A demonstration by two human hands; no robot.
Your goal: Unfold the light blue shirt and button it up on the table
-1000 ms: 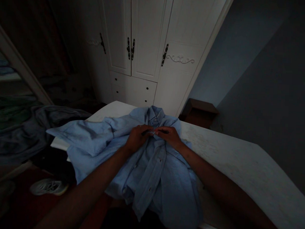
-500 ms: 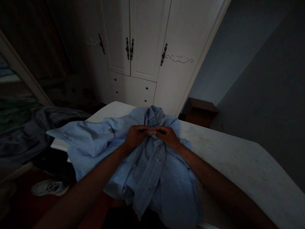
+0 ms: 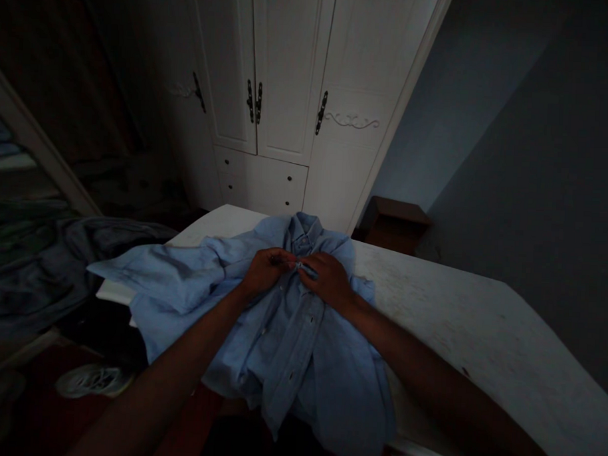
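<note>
A light blue button-up shirt (image 3: pixel 182 277) lies face up on a white table (image 3: pixel 421 292), its collar pointing away from me and its lower hem hanging over the near edge. My left hand (image 3: pixel 266 270) pinches the front of the shirt just below the collar. Right beside it, my right hand (image 3: pixel 327 279) grips the buttonhole strip, with a fold of cloth showing between thumb and fingers. The fingertips of both hands meet there and hide any button at that spot. Below the hands the shirt front is parted, with buttonholes showing along the strip.
Behind the table stands a white wardrobe (image 3: pixel 284 74) with dark handles and small drawers. A brown nightstand (image 3: pixel 398 221) is at the back right by the wall. Dark clothing (image 3: pixel 83 260) is heaped at the left. A shoe (image 3: pixel 95 380) rests on the red floor at lower left.
My right hand's fingers have curled further around the cloth, and a fold now shows between them. Both hands stay together below the collar. The whole view has shifted slightly.
</note>
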